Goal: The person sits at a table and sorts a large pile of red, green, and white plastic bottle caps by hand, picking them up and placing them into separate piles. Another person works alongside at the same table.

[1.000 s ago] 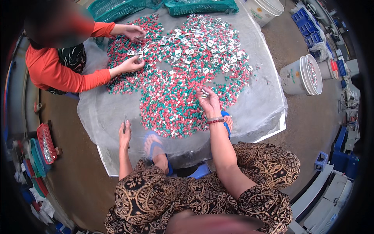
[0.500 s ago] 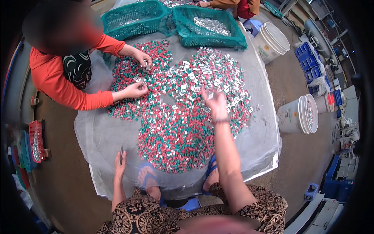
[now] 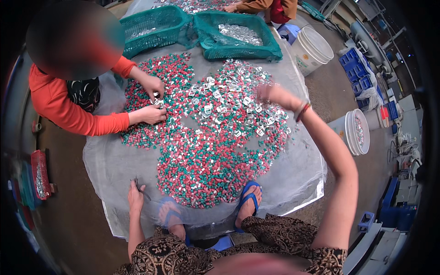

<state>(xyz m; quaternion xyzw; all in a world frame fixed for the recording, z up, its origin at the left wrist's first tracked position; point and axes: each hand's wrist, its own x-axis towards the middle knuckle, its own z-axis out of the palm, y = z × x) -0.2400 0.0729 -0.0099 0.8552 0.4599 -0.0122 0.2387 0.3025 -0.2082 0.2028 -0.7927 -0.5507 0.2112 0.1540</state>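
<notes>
Hands first: right hand [image 3: 275,95] reached out over the far side of the pile, blurred, so its grip could not be told. Left hand [image 3: 135,198] rested near the pile's near edge, fingers closed on a thin dark tool [image 3: 140,188], seemingly parked there while the right did the work. Clear plastic sheet [image 3: 105,169] covered the ground, probably to keep the small pieces together. On it lay a broad heap of red and green pieces [image 3: 206,167], pebbly and matte, with shiny metal clips [image 3: 233,103] scattered across its far half. Two green mesh baskets [image 3: 256,51] beyond held more silvery parts. Another person's hands [image 3: 151,98] picked at the left edge. White buckets [image 3: 316,46] stood to the right.
</notes>
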